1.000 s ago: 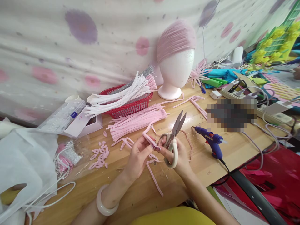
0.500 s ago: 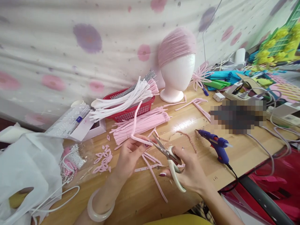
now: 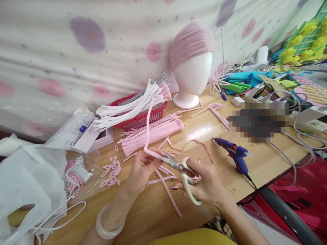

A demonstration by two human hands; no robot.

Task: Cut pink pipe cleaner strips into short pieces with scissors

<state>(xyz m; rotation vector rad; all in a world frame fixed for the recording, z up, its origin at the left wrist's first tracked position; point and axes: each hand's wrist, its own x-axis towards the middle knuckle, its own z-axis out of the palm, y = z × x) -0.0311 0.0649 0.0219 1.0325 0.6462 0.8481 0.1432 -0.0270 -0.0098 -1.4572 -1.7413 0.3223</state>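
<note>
My left hand pinches a bent pink pipe cleaner, whose long arm points up in front of the red basket. Light-handled scissors are in my right hand, fingers in the loops. Their blades are slightly parted and lie at the pipe cleaner's short end, by my left fingertips. Beneath my hands, loose pink pieces and a measuring tape lie on the wooden table. A bundle of pink pipe cleaners rests just beyond.
Small pink loops lie left of my hands. Behind are a red basket with white pipe cleaners and a white foam head in a pink cap. A blue glue gun with its cable lies at right; a white bag is at left.
The scissor blades have closed partway and moved onto the end of the pink pipe cleaner. The whole view has shifted slightly.
</note>
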